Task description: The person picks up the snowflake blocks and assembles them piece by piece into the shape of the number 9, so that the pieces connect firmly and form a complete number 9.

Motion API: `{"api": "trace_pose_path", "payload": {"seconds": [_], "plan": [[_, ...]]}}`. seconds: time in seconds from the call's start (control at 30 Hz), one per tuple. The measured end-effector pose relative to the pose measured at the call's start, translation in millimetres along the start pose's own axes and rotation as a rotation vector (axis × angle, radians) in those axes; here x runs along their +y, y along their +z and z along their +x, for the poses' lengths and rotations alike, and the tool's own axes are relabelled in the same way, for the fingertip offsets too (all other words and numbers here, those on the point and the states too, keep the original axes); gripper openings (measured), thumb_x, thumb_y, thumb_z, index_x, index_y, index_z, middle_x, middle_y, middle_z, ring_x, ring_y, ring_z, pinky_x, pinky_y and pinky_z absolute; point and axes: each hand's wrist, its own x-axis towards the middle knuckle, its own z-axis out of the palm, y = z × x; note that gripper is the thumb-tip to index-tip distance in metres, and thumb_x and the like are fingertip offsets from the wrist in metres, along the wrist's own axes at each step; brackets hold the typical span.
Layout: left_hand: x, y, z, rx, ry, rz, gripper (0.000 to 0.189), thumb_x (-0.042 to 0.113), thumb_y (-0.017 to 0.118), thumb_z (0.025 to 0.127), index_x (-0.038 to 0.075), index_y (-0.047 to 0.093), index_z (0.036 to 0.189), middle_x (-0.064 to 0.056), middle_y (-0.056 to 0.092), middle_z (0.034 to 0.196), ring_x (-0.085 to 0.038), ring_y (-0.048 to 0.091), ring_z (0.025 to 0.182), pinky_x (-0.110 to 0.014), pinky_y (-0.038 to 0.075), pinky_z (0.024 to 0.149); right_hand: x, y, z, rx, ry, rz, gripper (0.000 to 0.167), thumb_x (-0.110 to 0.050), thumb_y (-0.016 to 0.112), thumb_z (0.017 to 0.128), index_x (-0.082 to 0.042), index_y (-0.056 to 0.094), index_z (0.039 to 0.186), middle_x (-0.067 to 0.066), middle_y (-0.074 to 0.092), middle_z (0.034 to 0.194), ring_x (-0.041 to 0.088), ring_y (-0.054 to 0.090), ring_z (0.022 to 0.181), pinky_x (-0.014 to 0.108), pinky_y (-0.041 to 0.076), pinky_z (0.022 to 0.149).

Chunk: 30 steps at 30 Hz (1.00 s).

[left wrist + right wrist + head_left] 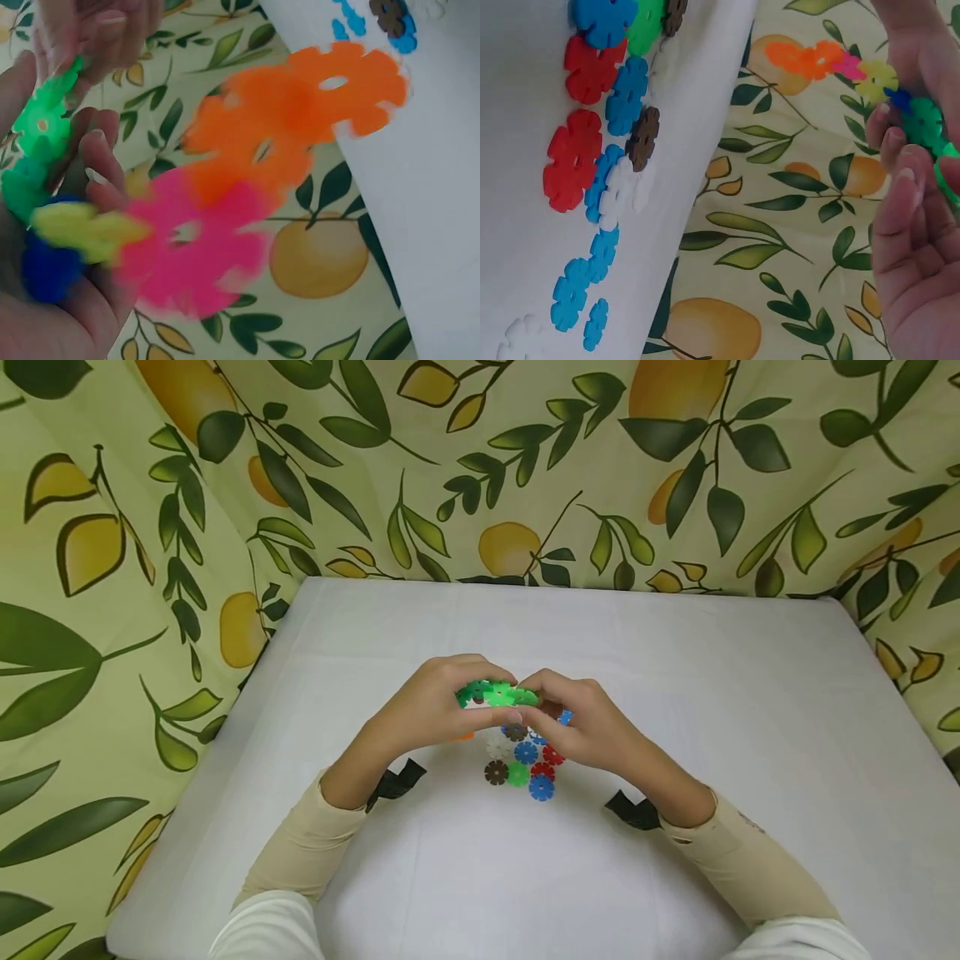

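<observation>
In front of me, my left hand [442,702] and right hand [581,714] hold a chain of notched plastic discs above the table. Light green discs [498,695] bridge the gap between both hands' fingertips. In the left wrist view, the chain runs from green through a dark blue disc [49,266] and a yellow disc [82,229] to a pink disc [214,277] and orange discs [371,82] hanging free. The left thumb and fingers curl round the green and dark blue part. My right thumb and fingers pinch the light green end, partly hidden by the fingers.
Loose discs lie on the white table [487,877] below the hands: a brown disc [491,779], a light green disc [517,767], a red disc [581,142], several blue and some whitish ones. Black straps [397,783] show beside both wrists. Fruit-patterned cloth [510,547] surrounds the table's back and sides.
</observation>
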Motion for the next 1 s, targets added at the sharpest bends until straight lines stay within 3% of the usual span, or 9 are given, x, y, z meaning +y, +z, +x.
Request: {"api": "trace_pose_path", "payload": {"seconds": [0.1, 0.2, 0.33, 0.47, 0.6, 0.7, 0.87, 1.0], "plan": [[-1.4, -6.7, -0.9, 0.049, 0.0, -0.003, 0.03, 0.026, 0.081, 0.088, 0.01, 0.074, 0.113, 0.006, 0.068, 0.102, -0.012, 0.062, 0.085, -0.028, 0.055, 0.07, 2.9, 0.7, -1.3, -0.141, 0.119, -0.079, 0.019, -0.008, 0.075, 0.091, -0.008, 0.064, 0.107, -0.008, 0.067, 0.084, 0.008, 0.059, 0.066, 0.027, 0.053, 0.059], [-2.4, -11.4, -0.3, 0.092, 0.012, -0.041, 0.025, 0.02, 0.075, 0.092, 0.008, 0.073, 0.114, 0.005, 0.068, 0.104, -0.012, 0.061, 0.085, -0.029, 0.055, 0.07, 6.5, 5.0, -4.7, -0.344, 0.221, -0.224, 0.017, -0.012, 0.078, 0.088, -0.009, 0.07, 0.102, -0.011, 0.059, 0.079, 0.007, 0.052, 0.065, 0.024, 0.048, 0.058], [-3.1, -11.1, 1.6, 0.084, -0.002, -0.114, 0.018, 0.016, 0.066, 0.098, 0.007, 0.071, 0.112, 0.003, 0.067, 0.105, -0.017, 0.059, 0.084, -0.031, 0.053, 0.07, 10.7, 19.4, -9.7, -0.533, 0.278, -0.33, 0.01, -0.012, 0.079, 0.086, -0.013, 0.072, 0.093, -0.008, 0.052, 0.071, 0.007, 0.046, 0.063, 0.023, 0.041, 0.055], [-2.0, -7.5, 1.9, 0.06, -0.067, -0.161, 0.017, 0.017, 0.058, 0.102, 0.007, 0.068, 0.112, 0.001, 0.064, 0.1, -0.02, 0.055, 0.077, -0.032, 0.051, 0.066, 13.6, 33.0, -13.8, -0.582, 0.292, -0.384, 0.02, -0.016, 0.085, 0.081, -0.014, 0.065, 0.087, -0.007, 0.05, 0.069, 0.008, 0.045, 0.062, 0.023, 0.04, 0.055], [-0.6, -5.7, 0.5, 0.065, -0.147, -0.222, 0.016, 0.017, 0.053, 0.103, 0.007, 0.064, 0.11, -0.003, 0.058, 0.08, -0.02, 0.053, 0.064, -0.033, 0.049, 0.057, 15.1, 40.0, -14.7, -0.58, 0.306, -0.418, 0.026, -0.017, 0.087, 0.079, -0.013, 0.063, 0.087, -0.007, 0.047, 0.068, 0.009, 0.044, 0.061, 0.024, 0.04, 0.054], [-0.1, -5.2, 0.0, 0.067, -0.192, -0.299, 0.015, 0.015, 0.051, 0.103, 0.007, 0.062, 0.106, -0.007, 0.056, 0.071, -0.023, 0.057, 0.063, -0.036, 0.051, 0.058, 14.5, 41.9, -14.2, -0.581, 0.337, -0.4, 0.026, -0.014, 0.086, 0.08, -0.012, 0.061, 0.088, -0.005, 0.047, 0.071, 0.011, 0.045, 0.062, 0.024, 0.04, 0.054], [-1.1, -5.7, -0.3, 0.088, -0.201, -0.386, 0.013, 0.01, 0.053, 0.101, 0.004, 0.064, 0.099, -0.009, 0.063, 0.077, -0.026, 0.065, 0.072, -0.041, 0.057, 0.07, 11.5, 40.9, -13.7, -0.594, 0.387, -0.352, 0.029, -0.011, 0.082, 0.081, -0.011, 0.059, 0.098, -0.006, 0.05, 0.083, 0.014, 0.051, 0.069, 0.027, 0.046, 0.061], [-1.3, -7.0, -0.6, 0.101, -0.173, -0.419, 0.013, 0.007, 0.058, 0.1, 0.0, 0.069, 0.098, -0.008, 0.067, 0.086, -0.026, 0.069, 0.076, -0.04, 0.059, 0.074, 8.6, 33.9, -11.5, -0.652, 0.397, -0.313, 0.025, -0.013, 0.078, 0.086, -0.007, 0.066, 0.106, -0.008, 0.047, 0.07, 0.011, 0.047, 0.063, 0.026, 0.043, 0.058]]}}
